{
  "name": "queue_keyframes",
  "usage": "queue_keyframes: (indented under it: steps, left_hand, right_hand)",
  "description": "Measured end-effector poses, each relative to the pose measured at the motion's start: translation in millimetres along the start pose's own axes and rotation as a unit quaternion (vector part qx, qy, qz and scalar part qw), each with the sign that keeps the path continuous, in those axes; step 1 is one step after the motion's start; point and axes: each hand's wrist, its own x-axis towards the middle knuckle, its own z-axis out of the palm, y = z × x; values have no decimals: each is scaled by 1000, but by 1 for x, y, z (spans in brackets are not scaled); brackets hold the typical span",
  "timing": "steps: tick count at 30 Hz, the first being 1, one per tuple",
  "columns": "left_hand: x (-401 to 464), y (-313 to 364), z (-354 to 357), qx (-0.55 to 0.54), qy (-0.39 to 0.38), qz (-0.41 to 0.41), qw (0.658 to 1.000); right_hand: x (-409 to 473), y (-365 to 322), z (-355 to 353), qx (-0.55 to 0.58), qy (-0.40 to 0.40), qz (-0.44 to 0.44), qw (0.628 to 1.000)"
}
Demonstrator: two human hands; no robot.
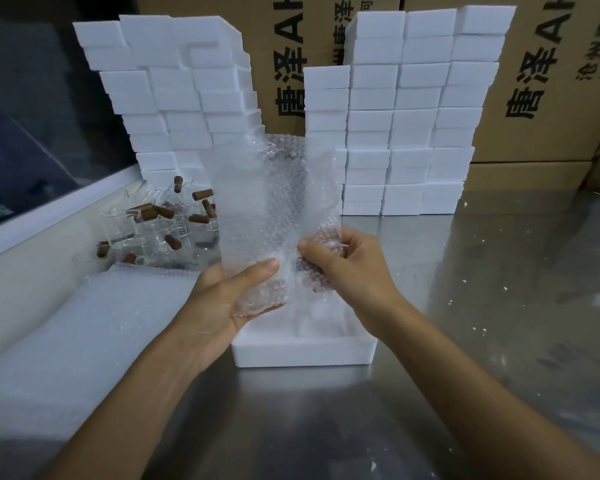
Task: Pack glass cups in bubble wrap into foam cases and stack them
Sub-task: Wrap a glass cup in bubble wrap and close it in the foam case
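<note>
Two hands hold a sheet of bubble wrap [274,202] upright above an open white foam case [302,353] on a shiny metal surface [499,306]. The left hand [229,299] grips the sheet's lower edge, thumb in front. The right hand [347,268] curls round a wrapped bundle at the sheet's bottom right. Glass cups with brown handles [160,223] lie left, behind a pile of bubble wrap sheets [84,334]. Stacked foam cases [409,112] stand behind.

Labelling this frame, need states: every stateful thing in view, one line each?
Left hand: grips bubble wrap's lower edge.
Right hand: pinches wrapped bundle.
Clear bubble wrap sheet: held upright, partly rolled.
White foam case: open, on table.
Clear glass cups with brown handles: unwrapped, loose pile.
White foam stacks: closed, stacked.
</note>
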Motion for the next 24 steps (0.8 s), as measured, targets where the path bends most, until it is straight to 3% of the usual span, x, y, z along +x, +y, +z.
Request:
queue_keyframes:
  steps: [4, 6, 9, 13, 18, 24]
  left_hand:
    - [0, 1, 0, 9, 9, -4, 1000]
    - [0, 3, 0, 6, 18, -8, 1000]
    - [-1, 5, 1, 7, 36, -11, 999]
    - [-3, 5, 4, 23, 48, -17, 998]
    - [-5, 7, 5, 30, 20, -16, 999]
    - [-5, 5, 5, 0, -11, -4, 1000]
  right_hand:
    - [-2, -2, 0, 0, -5, 6, 1000]
    - [-3, -1, 0, -33, 37, -18, 999]
    - [-6, -4, -1, -143, 82, -160, 973]
    - [-7, 1, 0, -291, 11, -260, 921]
    - [-10, 13, 3, -334, -19, -188, 923]
    - [-9, 11, 7, -252, -41, -116, 960]
